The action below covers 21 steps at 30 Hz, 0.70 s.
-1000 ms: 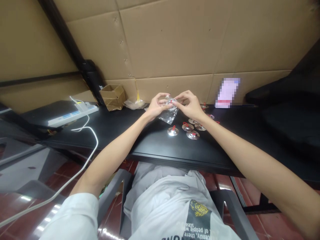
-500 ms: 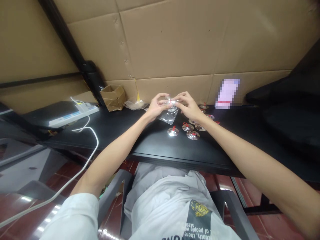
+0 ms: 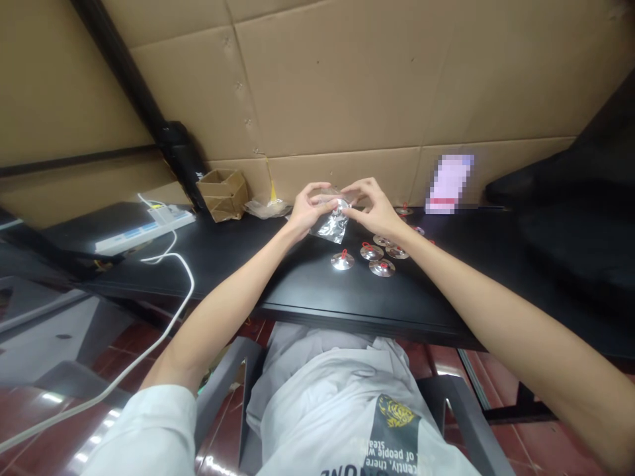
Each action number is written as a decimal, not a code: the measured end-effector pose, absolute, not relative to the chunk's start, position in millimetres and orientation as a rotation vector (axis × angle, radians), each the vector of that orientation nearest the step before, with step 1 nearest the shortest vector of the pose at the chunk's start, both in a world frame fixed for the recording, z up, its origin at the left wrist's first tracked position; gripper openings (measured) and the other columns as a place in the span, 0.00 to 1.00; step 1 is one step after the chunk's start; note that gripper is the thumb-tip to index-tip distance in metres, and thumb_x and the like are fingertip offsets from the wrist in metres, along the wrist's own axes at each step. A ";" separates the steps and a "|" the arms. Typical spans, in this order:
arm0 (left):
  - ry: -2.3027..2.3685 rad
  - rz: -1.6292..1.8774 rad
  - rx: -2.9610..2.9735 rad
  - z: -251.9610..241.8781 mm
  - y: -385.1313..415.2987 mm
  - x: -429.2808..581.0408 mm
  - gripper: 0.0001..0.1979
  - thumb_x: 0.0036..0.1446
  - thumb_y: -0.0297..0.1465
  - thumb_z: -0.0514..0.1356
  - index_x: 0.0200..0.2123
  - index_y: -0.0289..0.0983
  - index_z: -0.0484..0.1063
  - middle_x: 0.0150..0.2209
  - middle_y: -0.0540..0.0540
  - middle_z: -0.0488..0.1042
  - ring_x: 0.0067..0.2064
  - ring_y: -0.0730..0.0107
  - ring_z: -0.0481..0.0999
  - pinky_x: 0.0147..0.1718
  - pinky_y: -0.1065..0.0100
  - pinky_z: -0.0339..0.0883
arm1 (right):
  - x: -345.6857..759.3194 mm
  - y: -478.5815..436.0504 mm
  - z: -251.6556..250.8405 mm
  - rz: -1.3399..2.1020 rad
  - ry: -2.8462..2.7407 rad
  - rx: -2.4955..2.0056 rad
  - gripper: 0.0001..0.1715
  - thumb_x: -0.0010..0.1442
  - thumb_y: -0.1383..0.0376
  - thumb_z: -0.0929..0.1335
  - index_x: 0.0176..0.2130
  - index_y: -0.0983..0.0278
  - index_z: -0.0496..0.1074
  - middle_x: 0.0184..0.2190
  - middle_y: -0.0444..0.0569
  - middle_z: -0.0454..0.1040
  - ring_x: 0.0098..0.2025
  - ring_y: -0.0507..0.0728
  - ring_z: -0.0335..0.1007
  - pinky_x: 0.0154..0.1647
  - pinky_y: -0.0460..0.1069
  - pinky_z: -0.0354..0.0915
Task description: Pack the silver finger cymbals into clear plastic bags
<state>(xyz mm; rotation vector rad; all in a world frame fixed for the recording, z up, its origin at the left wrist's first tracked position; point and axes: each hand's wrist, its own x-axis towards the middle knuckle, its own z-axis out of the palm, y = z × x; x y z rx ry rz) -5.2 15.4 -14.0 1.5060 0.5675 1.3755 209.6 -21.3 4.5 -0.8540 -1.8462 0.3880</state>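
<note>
My left hand (image 3: 308,210) is closed on a clear plastic bag (image 3: 331,229) above the black table. A small shiny metal cymbal (image 3: 340,207) sits at the upper part of the bag, between my two hands; whether it is wholly inside I cannot tell. My right hand (image 3: 376,209) pinches at the cymbal's right side with thumb and fingers. Nearer to me lie loose cymbals with red cord loops: one (image 3: 342,260) apart on the left, another (image 3: 381,268) at the front of a group, and several more partly hidden behind my right wrist.
An open cardboard box (image 3: 223,196) stands at the back left, beside a pile of clear plastic bags (image 3: 268,208). A white power strip (image 3: 143,233) with a cable lies further left. A blurred-out phone-like panel (image 3: 450,185) leans on the cardboard wall; dark fabric (image 3: 585,225) covers the right.
The bag has shifted up and slightly left, and the cymbal now shows behind or within its film. Both hands stay close together at nearly the same place.
</note>
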 end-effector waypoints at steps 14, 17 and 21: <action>0.572 1.445 1.519 -11.1 17.4 -5.8 0.40 0.41 0.42 0.84 0.53 0.40 0.70 0.43 0.42 0.85 0.44 0.59 0.87 0.52 0.54 0.78 | 206.6 -15.2 -2.5 0.587 -1.713 -0.913 0.22 0.58 0.46 0.78 0.38 0.59 0.79 0.31 0.51 0.79 0.29 0.60 0.76 0.22 0.55 0.72; 0.567 1.442 1.512 -11.1 17.3 -5.1 0.39 0.40 0.42 0.84 0.51 0.40 0.70 0.41 0.44 0.85 0.40 0.62 0.86 0.51 0.55 0.78 | 206.6 -16.0 -1.7 0.565 -1.722 -0.909 0.19 0.58 0.47 0.78 0.37 0.59 0.79 0.30 0.50 0.79 0.28 0.60 0.75 0.24 0.55 0.72; 0.569 1.453 1.497 -11.4 18.1 -4.5 0.38 0.40 0.41 0.84 0.50 0.40 0.69 0.39 0.46 0.84 0.39 0.63 0.85 0.50 0.57 0.78 | 205.9 -17.4 -0.8 0.553 -1.721 -0.896 0.17 0.59 0.50 0.78 0.36 0.59 0.79 0.29 0.49 0.79 0.28 0.59 0.75 0.25 0.55 0.72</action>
